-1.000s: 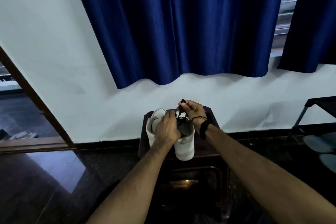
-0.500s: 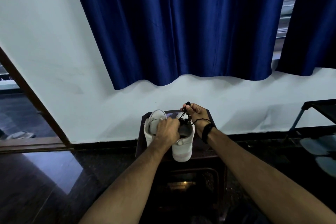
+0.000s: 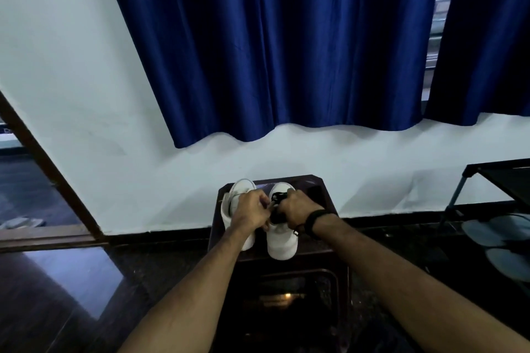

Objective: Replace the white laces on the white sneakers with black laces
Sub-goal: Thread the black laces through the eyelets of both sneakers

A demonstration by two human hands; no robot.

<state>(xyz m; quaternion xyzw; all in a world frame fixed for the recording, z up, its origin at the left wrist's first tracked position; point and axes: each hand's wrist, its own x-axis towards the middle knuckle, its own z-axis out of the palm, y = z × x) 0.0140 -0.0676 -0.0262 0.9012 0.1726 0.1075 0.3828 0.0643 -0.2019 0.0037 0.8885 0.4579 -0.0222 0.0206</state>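
Note:
Two white sneakers stand side by side on a small dark stool (image 3: pixel 321 192) against the wall, heels toward me. The right sneaker (image 3: pixel 282 243) carries a black lace (image 3: pixel 277 197) over its tongue. My right hand (image 3: pixel 296 210), with a black band on the wrist, pinches the black lace at the top of this shoe. Over the gap between the shoes, my left hand (image 3: pixel 249 210) has its fingers closed at the same lace. The left sneaker (image 3: pixel 239 189) is partly hidden under my left hand; its laces cannot be made out.
A white wall with dark blue curtains (image 3: pixel 275 43) rises behind the stool. A wooden door frame (image 3: pixel 43 169) stands at the left. At the right are a dark metal rack (image 3: pixel 499 178) and pale footwear (image 3: pixel 496 232) on the glossy dark floor.
My right hand has come down from holding the lace end raised to the shoe's tongue. My left hand has shifted so both hands meet at the lace.

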